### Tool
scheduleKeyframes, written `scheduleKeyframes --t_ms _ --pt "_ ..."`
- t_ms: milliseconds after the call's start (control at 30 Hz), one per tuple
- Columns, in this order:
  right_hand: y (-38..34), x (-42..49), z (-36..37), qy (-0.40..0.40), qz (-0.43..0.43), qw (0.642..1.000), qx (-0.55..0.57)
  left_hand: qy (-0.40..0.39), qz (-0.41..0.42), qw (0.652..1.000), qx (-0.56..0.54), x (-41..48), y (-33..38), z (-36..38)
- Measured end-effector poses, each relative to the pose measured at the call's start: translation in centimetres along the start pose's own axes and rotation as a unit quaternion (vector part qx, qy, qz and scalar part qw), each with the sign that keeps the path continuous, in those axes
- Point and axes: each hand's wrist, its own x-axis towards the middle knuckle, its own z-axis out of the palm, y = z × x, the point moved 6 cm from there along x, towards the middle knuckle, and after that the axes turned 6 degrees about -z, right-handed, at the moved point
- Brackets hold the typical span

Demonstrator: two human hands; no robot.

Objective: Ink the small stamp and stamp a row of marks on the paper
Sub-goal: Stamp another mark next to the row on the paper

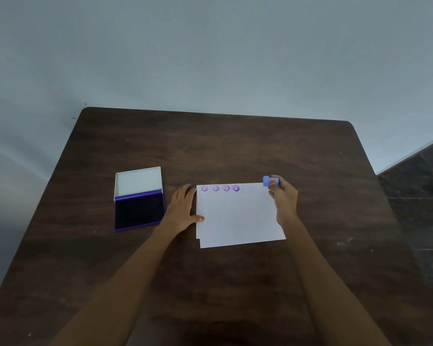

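I see the dark wood-grain table [235,146] against a pale blue-grey wall [210,46]. On it lies white paper [238,218] with 4 purple smiley marks [220,188] along its far edge. My left hand [183,211] lies flat, open, at the paper's left edge. The open ink pad [138,209] sits left. My right hand [284,196] fingers pinch the small blue stamp [268,181] at the paper's far right corner.

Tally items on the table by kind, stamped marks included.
Ink pad, open: 1
Stamp, in right hand: 1
Paper stack, held by left hand: 1
Smiley marks: 4
Total: 7
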Motion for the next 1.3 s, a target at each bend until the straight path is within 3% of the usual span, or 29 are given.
scheduleKeyframes --t_ms 167,367,667,1300 --pt "1.3 -0.6 0.1 -0.022 0.158 0.957 0.241 0.0 -0.001 1.0 -0.001 0.1 -0.1 0.1" --pt "1.4 -2.2 1.2 -0.079 0.236 0.88 0.405 -0.001 -0.002 1.0 -0.002 0.2 -0.1 0.1" --pt "0.9 -3.5 2.0 -0.152 0.241 0.851 0.441 0.004 0.0 1.0 -0.01 -0.1 0.0 0.2" --pt "1.0 -4.9 2.5 -0.154 0.251 0.84 0.455 0.019 0.0 1.0 -0.018 -1.0 0.4 0.1"
